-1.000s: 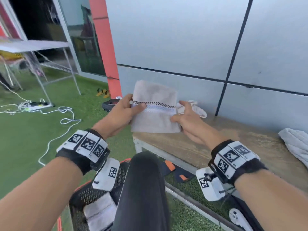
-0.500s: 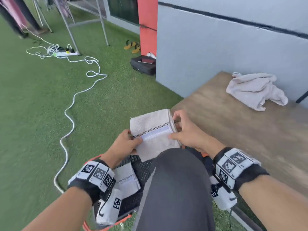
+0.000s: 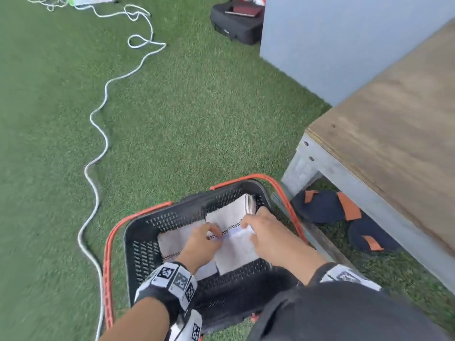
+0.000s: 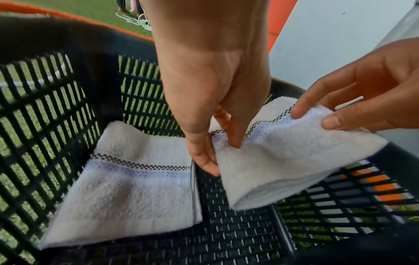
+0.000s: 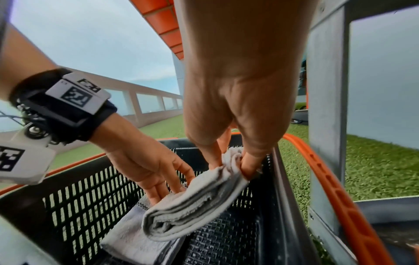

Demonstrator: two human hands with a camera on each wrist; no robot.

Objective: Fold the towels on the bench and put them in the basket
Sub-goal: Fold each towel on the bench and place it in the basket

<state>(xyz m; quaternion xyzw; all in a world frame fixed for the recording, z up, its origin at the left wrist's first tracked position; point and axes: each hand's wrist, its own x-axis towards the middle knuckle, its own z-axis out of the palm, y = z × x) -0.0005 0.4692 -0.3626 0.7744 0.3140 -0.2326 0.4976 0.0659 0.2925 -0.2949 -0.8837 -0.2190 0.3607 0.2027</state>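
Observation:
A folded white towel [image 3: 234, 244] with a checkered band hangs tilted inside the black basket [image 3: 142, 252], just above its floor. My left hand [image 3: 209, 233] pinches its left edge between thumb and fingers [image 4: 235, 141]. My right hand [image 3: 248, 230] pinches the far right edge [image 5: 230, 165]. In the left wrist view the held towel [image 4: 283, 161] sits to the right of a second folded towel [image 4: 136, 188], which lies flat on the basket floor. From the right wrist, the held towel [image 5: 197, 200] shows its stacked layers, with the lower towel [image 5: 127, 238] beneath it.
The basket has orange handles [image 3: 108, 267] and stands on green turf by the wooden bench [image 3: 394, 119]. Dark sandals [image 3: 327, 205] lie under the bench. A white cable [image 3: 98, 134] snakes across the turf at left, and a black bag [image 3: 236, 20] sits by the grey wall [image 3: 332, 45].
Both hands carried the folded towel down from in front of the bench into the basket. The head view swung down from the bench to the basket.

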